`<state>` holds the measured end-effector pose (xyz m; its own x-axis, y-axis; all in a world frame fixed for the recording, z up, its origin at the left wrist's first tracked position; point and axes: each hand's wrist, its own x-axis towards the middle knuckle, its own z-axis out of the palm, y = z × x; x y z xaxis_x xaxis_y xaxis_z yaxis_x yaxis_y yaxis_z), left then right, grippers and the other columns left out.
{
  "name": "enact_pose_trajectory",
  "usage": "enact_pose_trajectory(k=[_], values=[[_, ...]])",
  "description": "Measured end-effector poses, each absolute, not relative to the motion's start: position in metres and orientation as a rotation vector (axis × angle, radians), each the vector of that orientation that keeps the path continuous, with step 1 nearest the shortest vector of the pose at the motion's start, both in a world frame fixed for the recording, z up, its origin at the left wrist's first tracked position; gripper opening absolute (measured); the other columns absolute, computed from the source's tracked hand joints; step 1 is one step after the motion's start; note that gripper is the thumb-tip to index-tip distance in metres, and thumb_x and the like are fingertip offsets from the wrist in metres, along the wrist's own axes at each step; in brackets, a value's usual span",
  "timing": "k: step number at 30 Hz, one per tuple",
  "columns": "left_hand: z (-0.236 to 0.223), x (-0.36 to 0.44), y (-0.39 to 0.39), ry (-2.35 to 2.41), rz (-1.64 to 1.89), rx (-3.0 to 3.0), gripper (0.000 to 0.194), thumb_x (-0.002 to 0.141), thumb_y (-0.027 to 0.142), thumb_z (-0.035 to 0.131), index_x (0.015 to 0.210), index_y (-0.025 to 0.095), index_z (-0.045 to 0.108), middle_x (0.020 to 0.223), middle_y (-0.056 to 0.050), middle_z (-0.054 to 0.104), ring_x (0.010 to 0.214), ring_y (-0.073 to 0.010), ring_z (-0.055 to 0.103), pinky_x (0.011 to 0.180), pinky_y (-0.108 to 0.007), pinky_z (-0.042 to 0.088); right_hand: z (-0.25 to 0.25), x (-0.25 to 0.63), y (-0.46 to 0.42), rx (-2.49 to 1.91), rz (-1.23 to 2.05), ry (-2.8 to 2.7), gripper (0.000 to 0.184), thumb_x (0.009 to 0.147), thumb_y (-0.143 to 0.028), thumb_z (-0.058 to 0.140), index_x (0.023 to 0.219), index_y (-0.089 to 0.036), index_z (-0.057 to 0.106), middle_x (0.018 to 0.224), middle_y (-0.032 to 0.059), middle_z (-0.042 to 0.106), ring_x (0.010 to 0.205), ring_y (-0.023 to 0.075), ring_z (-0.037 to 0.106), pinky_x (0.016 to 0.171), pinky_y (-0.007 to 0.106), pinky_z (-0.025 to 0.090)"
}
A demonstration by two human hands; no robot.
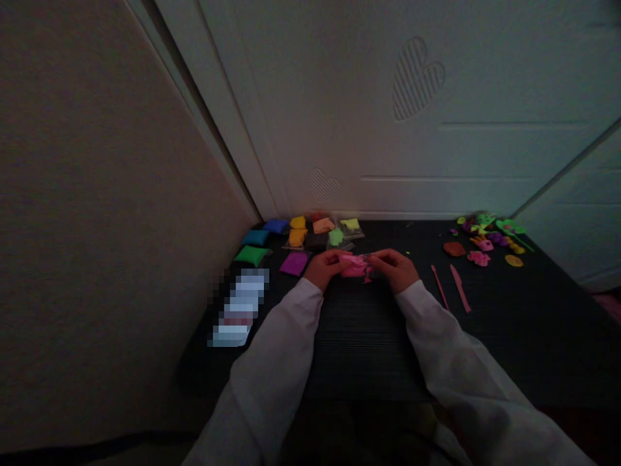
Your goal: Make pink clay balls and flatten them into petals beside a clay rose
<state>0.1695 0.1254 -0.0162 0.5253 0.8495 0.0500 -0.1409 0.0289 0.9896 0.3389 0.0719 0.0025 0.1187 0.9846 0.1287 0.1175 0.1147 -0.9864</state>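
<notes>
At the middle of the dark, wood-grained bench (359, 343), in the head view, a bright pink, soft, crumpled packet (353, 265) is held up between two bare hands. Its left end is grasped by the left hand (326, 268), with thumb and fingers pinched together; its right end is pinched in the same way by the right hand (395, 266). Its surface is ragged towards the right. Both forearms are covered by loose white sleeves (279, 359).

Just beside the left hand, a flat purple packet (294, 263) is laid on the bench. Farther left and back, a green packet (251, 255), a teal packet (255, 237) and a blue packet (277, 225) are set along the edge. Near them, two yellow-orange packets (297, 237), a peach-orange packet (323, 224), a light green lump (336, 237) and a pale yellow packet (350, 224) are grouped. A pale, glowing rectangle (240, 310), blurred by pixels, is seen at the left.

To the right of the right hand, a thin pink stick (440, 287) and a pink knife-shaped tool (460, 288) are placed side by side, apart. Behind these, a reddish-brown flattened piece (455, 248), a pink frilled piece (479, 259), a round yellow piece (514, 260) and a green flower-like piece (510, 226) are gathered near the far right corner.
</notes>
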Motion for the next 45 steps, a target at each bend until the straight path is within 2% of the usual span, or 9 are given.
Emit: enact_pose_trajectory(k=[15,23,26,29,35,45], values=[[-0.014,0.169,0.126,0.698,0.924,1.295,0.024,0.079,0.026,0.046,0.098,0.012,0.049,0.094,-0.005,0.054,0.08,-0.0141,0.054,0.07,-0.033,0.046,-0.005,0.34,0.074,-1.26,0.973,-1.36,0.022,0.081,-0.028,0.045,0.097,-0.014,0.051,0.094,0.0041,0.055,0.078,0.0133,0.054,0.067,0.032,0.046],[-0.011,0.171,0.123,0.788,0.962,1.354,0.023,0.079,0.026,0.046,0.097,0.011,0.05,0.093,-0.005,0.055,0.08,-0.0141,0.054,0.069,-0.033,0.047,-0.006,0.34,0.074,-1.342,0.828,-1.486,0.024,0.082,-0.029,0.044,0.098,-0.013,0.05,0.092,0.0039,0.055,0.075,0.0127,0.055,0.065,0.031,0.046],[-0.006,0.166,0.126,0.901,1.054,1.392,0.025,0.08,0.027,0.045,0.099,0.012,0.049,0.095,-0.006,0.054,0.081,-0.0146,0.054,0.07,-0.034,0.046,-0.006,0.346,0.074,-1.413,0.732,-1.571,0.027,0.082,-0.03,0.044,0.104,-0.015,0.047,0.097,0.0051,0.053,0.079,0.0141,0.054,0.068,0.033,0.045],[-0.002,0.159,0.13,1.07,1.162,1.452,0.027,0.08,0.027,0.045,0.102,0.013,0.047,0.097,-0.006,0.053,0.083,-0.0153,0.053,0.071,-0.035,0.046,-0.008,0.352,0.071,-1.464,0.678,-1.747,0.024,0.081,-0.03,0.044,0.101,-0.016,0.05,0.099,0.0052,0.053,0.083,0.0147,0.052,0.072,0.035,0.044],[-0.004,0.152,0.131,1.393,1.217,1.613,0.026,0.079,0.027,0.046,0.101,0.013,0.049,0.1,-0.006,0.052,0.088,-0.0167,0.051,0.076,-0.037,0.043,-0.013,0.354,0.07,-1.489,0.706,-1.965,0.02,0.081,-0.029,0.045,0.094,-0.016,0.053,0.097,0.0046,0.054,0.084,0.0143,0.053,0.073,0.035,0.043],[-0.011,0.152,0.134,1.586,1.192,1.864,0.027,0.08,0.029,0.045,0.102,0.014,0.047,0.1,-0.007,0.052,0.086,-0.0161,0.052,0.074,-0.036,0.044,-0.004,0.347,0.07,-1.35,0.956,-1.653,0.024,0.081,-0.028,0.046,0.1,-0.014,0.049,0.094,0.0043,0.054,0.077,0.0134,0.055,0.066,0.032,0.046]])
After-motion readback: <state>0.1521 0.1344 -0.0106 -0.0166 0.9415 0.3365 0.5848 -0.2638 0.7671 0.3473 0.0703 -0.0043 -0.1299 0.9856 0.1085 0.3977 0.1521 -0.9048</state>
